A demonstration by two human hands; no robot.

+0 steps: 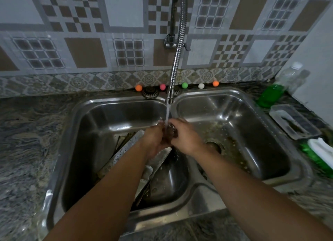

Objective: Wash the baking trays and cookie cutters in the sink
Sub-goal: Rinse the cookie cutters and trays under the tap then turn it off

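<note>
forearms converging over sink (182,104), both hands' fingers (177,122) clamped on cookie cutter (171,131)

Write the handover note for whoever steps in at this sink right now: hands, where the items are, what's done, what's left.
Left hand and right hand both hold a small dark scalloped cookie cutter under the running water of the faucet, above the divider of the double sink.
Baking trays lean in the left basin, under the left forearm; not yet rinsed, as far as I can tell.
Done: cutter rinse in progress.
Left: finish the cutter, wash the trays. Green dish soap bottle stands on the counter, right.
</note>
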